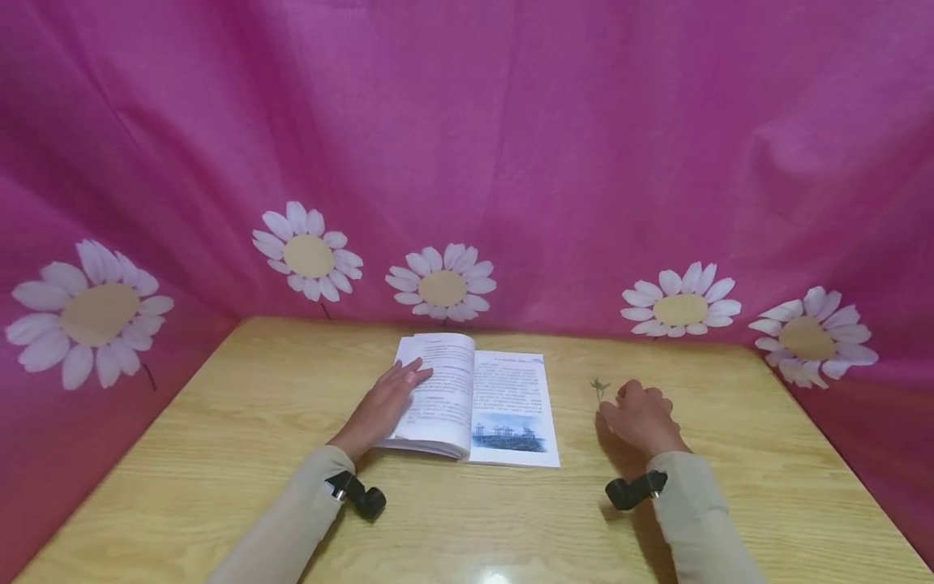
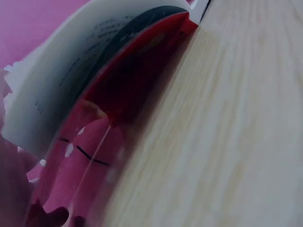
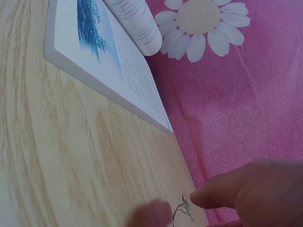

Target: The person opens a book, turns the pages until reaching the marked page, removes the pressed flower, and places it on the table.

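Note:
An open book [image 1: 511,389] lies on the table, its left pages curving up in a thick bulge and its right page showing a blue picture. My left hand [image 1: 383,405] rests along the outer edge of the left pages, fingers extended over the paper. From the left wrist view, the raised pages [image 2: 52,90] and glossy red cover [image 2: 137,61] lift off the tabletop. To the right of the book, my right hand [image 1: 645,414] is low over the table beside a small green sprig [image 1: 599,384]. In the right wrist view, thumb and forefinger stand apart around the sprig [image 3: 185,208].
The pale wooden table [image 1: 241,389] runs back to a pink curtain [image 1: 554,162] printed with large white daisies, which also hangs along both sides. Black cameras [image 1: 361,496] are strapped on both wrists over light sleeves.

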Demonstrator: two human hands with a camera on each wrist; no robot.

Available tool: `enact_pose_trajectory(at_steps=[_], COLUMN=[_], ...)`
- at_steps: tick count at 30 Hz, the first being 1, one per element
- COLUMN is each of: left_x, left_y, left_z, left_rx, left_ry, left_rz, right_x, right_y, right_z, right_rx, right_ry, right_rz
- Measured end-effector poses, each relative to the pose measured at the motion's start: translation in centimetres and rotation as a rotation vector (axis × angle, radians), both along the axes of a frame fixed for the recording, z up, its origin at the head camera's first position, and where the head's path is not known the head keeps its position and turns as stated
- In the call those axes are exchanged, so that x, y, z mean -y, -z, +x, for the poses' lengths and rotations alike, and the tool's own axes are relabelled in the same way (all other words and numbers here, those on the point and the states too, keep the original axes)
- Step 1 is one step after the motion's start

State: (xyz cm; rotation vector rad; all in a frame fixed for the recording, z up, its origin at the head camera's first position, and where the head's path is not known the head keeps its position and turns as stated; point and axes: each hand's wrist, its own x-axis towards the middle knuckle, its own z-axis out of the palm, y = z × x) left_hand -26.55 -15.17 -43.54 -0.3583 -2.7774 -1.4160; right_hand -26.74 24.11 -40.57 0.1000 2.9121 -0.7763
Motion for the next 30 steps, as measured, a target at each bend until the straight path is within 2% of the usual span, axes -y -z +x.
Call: enact_pose_trajectory(at_steps=[10, 13, 16, 20, 26, 30], left_x=[-0.5, -0.7, -0.9, -1.2, -1.8, -2.0], left_y=[-1.6, -2.2, -2.8, -3.4, -4.2, -4.5], left_z=[0.4, 0.4, 0.4, 0.5, 0.5, 0.3], left_rx=[-0.017, -0.029, -0.022, -0.011, -0.030, -0.076], left_ry=[0.007, 0.016, 0.035, 0.026, -0.025, -0.024], left_rz=[0.009, 0.048, 0.129, 0.171, 0.123, 0.153], right_x=[0.0, 0.0, -0.1, -0.1, -0.2, -0.3], right_y=[0.0, -0.2, -0.4, -0.4, -0.3, -0.4], right_z=[-0.1, 0.0, 0.1, 0.0, 0.0, 0.0], right_rx=[-0.017, -0.022, -0.021, -0.011, -0.022, -0.023], right_ry=[0.018, 0.012, 0.007, 0.007, 0.011, 0.023], right_rz=[-0.006, -0.010, -0.023, -0.040, -0.041, -0.043])
